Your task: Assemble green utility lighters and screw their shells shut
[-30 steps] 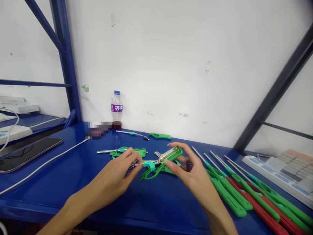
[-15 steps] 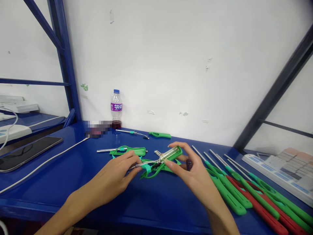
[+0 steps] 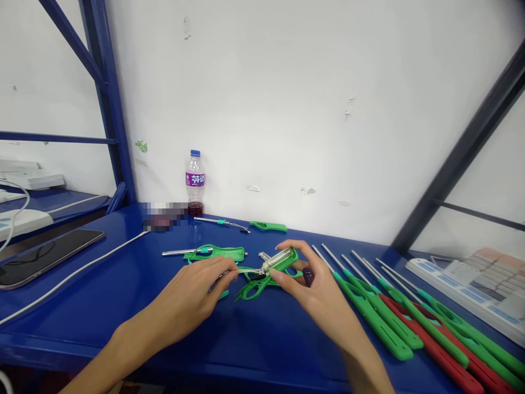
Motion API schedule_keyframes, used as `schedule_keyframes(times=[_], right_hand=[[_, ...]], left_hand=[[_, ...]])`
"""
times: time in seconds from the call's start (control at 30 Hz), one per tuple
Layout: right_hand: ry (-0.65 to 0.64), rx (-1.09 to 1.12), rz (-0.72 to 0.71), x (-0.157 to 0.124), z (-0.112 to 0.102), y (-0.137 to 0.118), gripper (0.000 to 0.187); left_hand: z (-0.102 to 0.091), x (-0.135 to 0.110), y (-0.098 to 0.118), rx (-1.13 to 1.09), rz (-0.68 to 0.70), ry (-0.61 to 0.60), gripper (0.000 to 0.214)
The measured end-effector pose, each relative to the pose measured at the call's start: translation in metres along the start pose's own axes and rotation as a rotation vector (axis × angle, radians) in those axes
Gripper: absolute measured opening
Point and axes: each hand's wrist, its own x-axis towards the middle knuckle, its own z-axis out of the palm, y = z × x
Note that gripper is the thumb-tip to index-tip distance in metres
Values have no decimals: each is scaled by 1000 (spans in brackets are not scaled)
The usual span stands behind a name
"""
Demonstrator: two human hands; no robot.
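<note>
My right hand (image 3: 315, 273) is closed around a green lighter casing half (image 3: 292, 259) with a clear fuel tank (image 3: 279, 260) lying in it. A dark purple handle (image 3: 308, 277), its tool end hidden, is tucked among the same fingers. My left hand (image 3: 209, 282) pinches thin wires (image 3: 249, 271) that run to the tank's end; a teal piece (image 3: 223, 294) shows below its fingers. Under the hands, more green casing parts (image 3: 252, 290) are partly covered. Behind the left hand lies an opened green lighter (image 3: 223, 253) with a metal tube.
Several green and red long lighters (image 3: 385, 317) lie at right beside a white power strip (image 3: 463, 290). A bottle (image 3: 196, 183), a loose lighter tube (image 3: 213, 220) and a green casing piece (image 3: 268, 226) are near the wall. At left are a phone (image 3: 49, 257) and white cable (image 3: 94, 262).
The teal piece has come away from the green casing and sits lower, by my left hand, with the wires stretched between. My right hand and the casing have shifted slightly left.
</note>
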Motion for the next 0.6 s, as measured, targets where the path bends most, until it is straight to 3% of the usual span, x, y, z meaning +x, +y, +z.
schedule_keyframes(times=[0.33,0.6], right_hand=[[85,-11,6,1,-19,1,40],[-199,-247,109,-8,-42,1,30]], left_hand=[[-11,-3,0,10,-51,124,35],[-11,-5,3,-16,-37,196,35]])
